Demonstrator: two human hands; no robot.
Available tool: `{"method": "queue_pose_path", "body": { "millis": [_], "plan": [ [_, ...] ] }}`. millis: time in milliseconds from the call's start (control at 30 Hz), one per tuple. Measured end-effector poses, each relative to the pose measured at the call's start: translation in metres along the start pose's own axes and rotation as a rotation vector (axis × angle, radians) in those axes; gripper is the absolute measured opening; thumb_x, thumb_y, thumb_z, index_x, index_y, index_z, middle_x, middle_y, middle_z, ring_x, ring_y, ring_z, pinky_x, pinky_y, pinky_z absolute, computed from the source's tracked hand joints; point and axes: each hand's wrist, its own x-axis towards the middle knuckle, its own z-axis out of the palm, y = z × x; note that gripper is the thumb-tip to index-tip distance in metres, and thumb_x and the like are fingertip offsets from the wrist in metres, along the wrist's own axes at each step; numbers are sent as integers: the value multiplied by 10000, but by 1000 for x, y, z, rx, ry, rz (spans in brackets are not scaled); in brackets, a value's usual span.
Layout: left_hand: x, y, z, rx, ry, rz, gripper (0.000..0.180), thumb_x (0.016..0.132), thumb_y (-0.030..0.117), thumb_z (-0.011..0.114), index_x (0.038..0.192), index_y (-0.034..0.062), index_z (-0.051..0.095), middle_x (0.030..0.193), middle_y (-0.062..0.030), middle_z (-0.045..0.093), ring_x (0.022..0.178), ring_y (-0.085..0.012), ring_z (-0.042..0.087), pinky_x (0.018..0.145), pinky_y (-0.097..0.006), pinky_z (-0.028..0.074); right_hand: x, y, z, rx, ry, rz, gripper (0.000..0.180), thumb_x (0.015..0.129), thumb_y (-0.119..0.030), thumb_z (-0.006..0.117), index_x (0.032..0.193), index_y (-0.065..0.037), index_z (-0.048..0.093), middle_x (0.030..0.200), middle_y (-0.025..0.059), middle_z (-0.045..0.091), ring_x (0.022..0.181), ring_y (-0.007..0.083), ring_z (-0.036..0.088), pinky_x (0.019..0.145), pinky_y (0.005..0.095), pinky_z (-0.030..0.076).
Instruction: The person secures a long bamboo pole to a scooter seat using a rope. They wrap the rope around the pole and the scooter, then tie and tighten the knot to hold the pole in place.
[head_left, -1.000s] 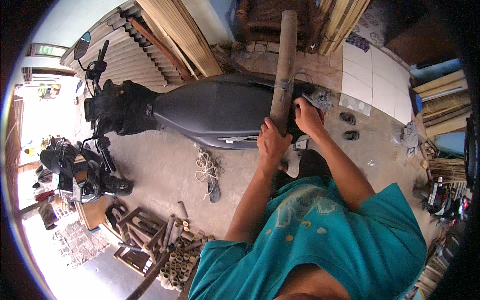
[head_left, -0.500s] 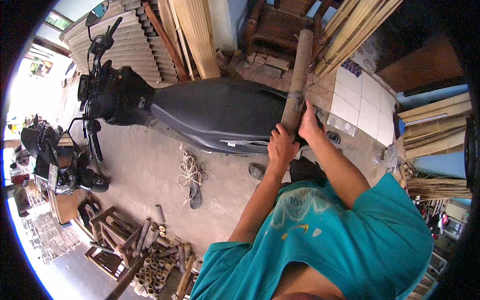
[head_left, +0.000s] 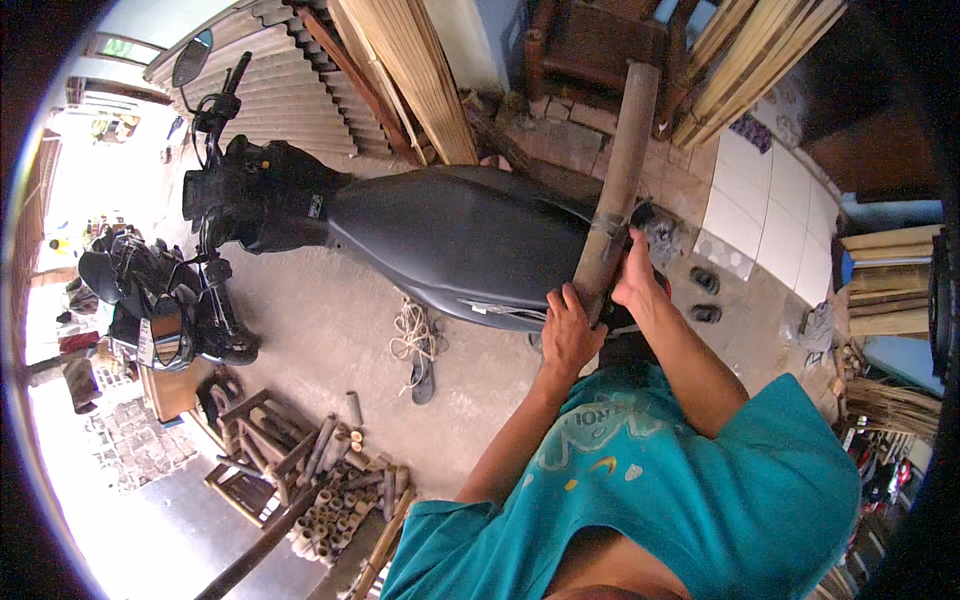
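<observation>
Both hands gripped the lower end of a long bamboo pole (head_left: pixel 615 190), which rose away from the person over the rear of a black scooter (head_left: pixel 450 245) toward a dark wooden chair (head_left: pixel 590 45) by the wall. The left hand (head_left: pixel 568 335) was wrapped round the pole's base, its fingers curled tight against the stem; the right hand (head_left: pixel 638 275) clasped it just above from the other side, its fingers mostly hidden behind the pole, so their exact set could not be told. A pale band (head_left: pixel 607 225) circled the stem just above the hands.

The pole looked stiff and fairly thick — probably hollow, so lighter than its bulk suggested, yet long enough to swing top-heavy when held at one end. Its skin seemed dry and dull, not slippery; a two-handed hold near the base with the hands spread apart, or one nearer the middle, would likely steady it best.

The floor (head_left: pixel 330 330) was bare grey concrete, with a coil of rope (head_left: pixel 415 335) and a sandal lying on it. Short bamboo offcuts (head_left: pixel 350 480) were piled beside a low wooden frame, split bamboo slats (head_left: pixel 410 70) leaned on the wall, and white tiles (head_left: pixel 765 195) covered the floor to the right — a crowded workshop yard.
</observation>
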Motion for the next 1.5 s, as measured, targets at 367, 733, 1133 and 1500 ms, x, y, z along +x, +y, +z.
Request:
{"method": "queue_pose_path", "body": {
  "millis": [367, 733, 1133, 1500],
  "plan": [
    [5, 0, 9, 23, -37, -27, 880, 668, 269, 794, 1346, -31, 320, 1157, -216, 497, 1040, -417, 577, 814, -473, 544, -5, 0, -6, 131, -5, 2, 782, 909, -737, 335, 1267, -79, 560, 1235, 106, 611, 1162, 316, 528, 1063, 501, 345],
    [3, 0, 0, 10, -59, -34, 879, 676, 277, 793, 1344, -67, 336, 1157, -221, 486, 1053, -403, 582, 842, -437, 546, -50, -20, -11, -1566, 114, -914, 535, 960, -460, 471, 1222, 1, 536, 1138, 159, 614, 1041, 311, 594, 898, 402, 440],
    [-3, -2, -5, -26, -22, -17, 900, 645, 278, 828, 1331, -36, 338, 1168, -215, 495, 1047, -405, 592, 808, -451, 564, 45, -30, 117, -3114, -155, -594, 253, 739, -180, 714, 973, -98, 764, 1031, 121, 723, 989, 312, 681, 828, 503, 541],
    [-7, -10, 1, -24, 24, 3, 919, 643, 307, 840, 1332, -44, 343, 1167, -214, 504, 1034, -400, 602, 779, -448, 578, 52, -12, 105, -2718, -219, -515, 223, 745, -164, 627, 881, -16, 722, 974, 218, 692, 914, 380, 676, 782, 481, 534]
  ]
}}
